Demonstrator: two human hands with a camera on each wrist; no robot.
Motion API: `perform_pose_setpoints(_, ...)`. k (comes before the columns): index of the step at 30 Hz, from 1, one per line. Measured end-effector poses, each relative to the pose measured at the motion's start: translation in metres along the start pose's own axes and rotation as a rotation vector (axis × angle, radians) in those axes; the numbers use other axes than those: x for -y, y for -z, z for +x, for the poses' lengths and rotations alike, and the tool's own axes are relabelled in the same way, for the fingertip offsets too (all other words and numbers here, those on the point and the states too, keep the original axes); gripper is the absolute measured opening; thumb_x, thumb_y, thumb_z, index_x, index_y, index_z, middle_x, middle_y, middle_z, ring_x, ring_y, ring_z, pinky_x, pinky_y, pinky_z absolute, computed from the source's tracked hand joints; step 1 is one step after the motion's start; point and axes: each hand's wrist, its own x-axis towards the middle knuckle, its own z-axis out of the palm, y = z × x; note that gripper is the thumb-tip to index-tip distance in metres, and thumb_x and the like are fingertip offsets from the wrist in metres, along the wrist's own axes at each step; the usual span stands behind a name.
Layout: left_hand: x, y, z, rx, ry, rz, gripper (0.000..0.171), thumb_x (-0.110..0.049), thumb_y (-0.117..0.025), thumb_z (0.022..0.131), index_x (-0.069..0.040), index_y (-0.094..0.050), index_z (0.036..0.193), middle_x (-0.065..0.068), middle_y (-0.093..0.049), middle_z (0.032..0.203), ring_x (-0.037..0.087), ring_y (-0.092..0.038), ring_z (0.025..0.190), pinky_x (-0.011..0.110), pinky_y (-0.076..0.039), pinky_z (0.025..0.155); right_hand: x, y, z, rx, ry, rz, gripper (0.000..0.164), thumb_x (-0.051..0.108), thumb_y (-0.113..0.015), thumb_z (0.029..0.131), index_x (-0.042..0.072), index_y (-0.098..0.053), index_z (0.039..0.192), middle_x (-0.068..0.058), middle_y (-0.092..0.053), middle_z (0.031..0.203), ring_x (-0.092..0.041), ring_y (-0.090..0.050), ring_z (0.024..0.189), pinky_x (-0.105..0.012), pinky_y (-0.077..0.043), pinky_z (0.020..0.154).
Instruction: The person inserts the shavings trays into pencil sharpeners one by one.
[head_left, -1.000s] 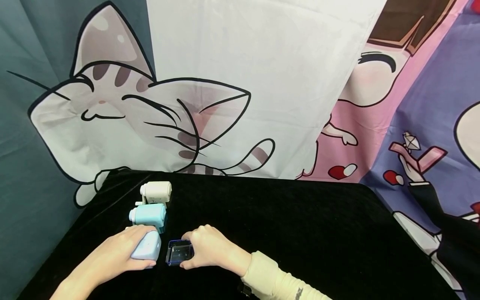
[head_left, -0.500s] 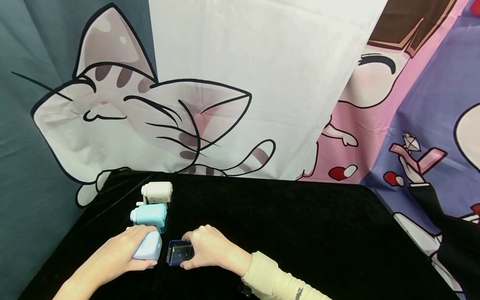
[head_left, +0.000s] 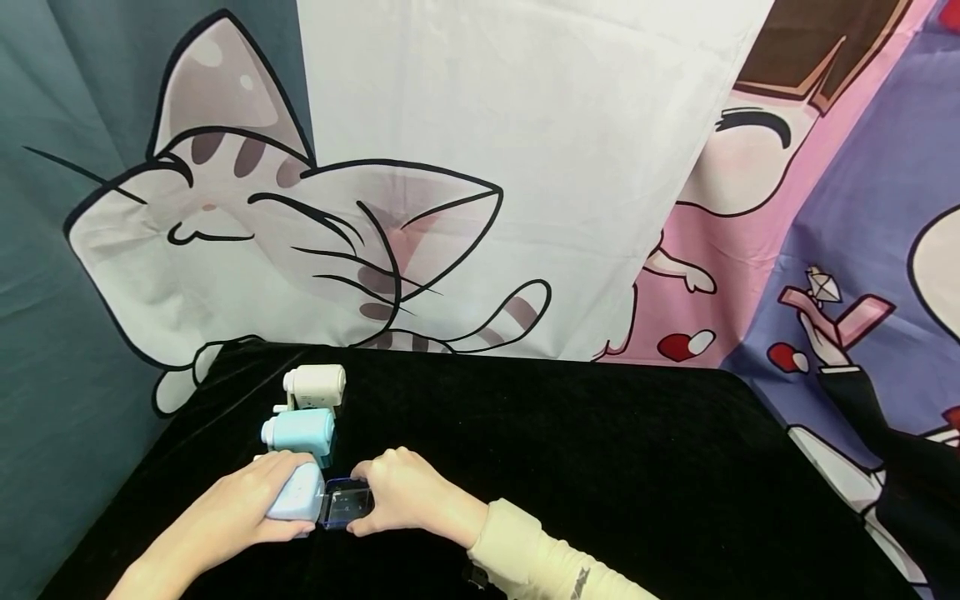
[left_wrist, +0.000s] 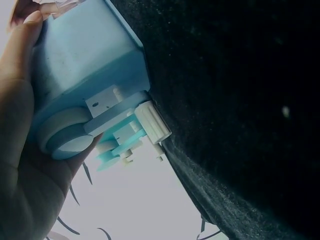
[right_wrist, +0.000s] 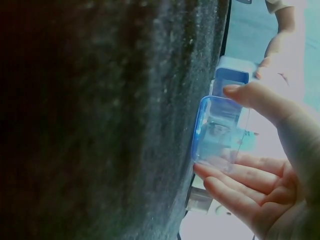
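My left hand [head_left: 243, 508] grips a light blue hand-crank pencil sharpener [head_left: 298, 493] on the black cloth, thumb on the near side and fingers over the far side. Its crank arm and pale knob [left_wrist: 152, 121] show in the left wrist view, pointing away from the drawer side. With thumb and fingers on opposite sides, my right hand [head_left: 408, 492] holds a clear blue-tinted shavings drawer [head_left: 347, 505]. The drawer's left end is right at the sharpener's right face, in line with its opening [right_wrist: 232, 76]. Inside the drawer no shavings show.
Behind the held sharpener stand a turquoise crank sharpener [head_left: 300, 429] and a cream one [head_left: 317, 385], in a row going back. Black velvet cloth [head_left: 585, 475] covers the table. Printed cartoon curtains [head_left: 525, 167] hang along its back edge.
My right hand has moved left with the drawer, closing the gap to the light blue sharpener. The left hand has kept its grip and barely moved.
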Motion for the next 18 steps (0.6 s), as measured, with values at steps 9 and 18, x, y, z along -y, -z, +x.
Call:
perform_pose_setpoints(9,0.0,-0.001,0.0,-0.012,-0.016,-0.004,0.058,-0.056,-0.07,0.069,-0.018,-0.052,0.108,-0.01,-0.05,0.091,0.006,-0.046,0.077,0.026,-0.047,0.06,0.006,-0.001,0.006,-0.003,0.018,-0.016,0.045,0.051,-0.073,0.066,0.018,-0.065,0.096,0.012,-0.063,0.077,0.009,-0.041,0.055,-0.005,-0.036,0.051)
perform_pose_setpoints(18,0.001,-0.002,0.0,-0.023,-0.033,0.0,0.06,-0.059,-0.067,0.07,-0.017,-0.052,0.109,-0.011,-0.05,0.094,0.006,-0.046,0.079,0.027,-0.047,0.061,0.012,-0.001,0.012,-0.019,0.039,-0.036,0.043,0.05,-0.072,0.067,0.018,-0.065,0.094,0.014,-0.061,0.073,0.009,-0.039,0.052,-0.006,-0.034,0.048)
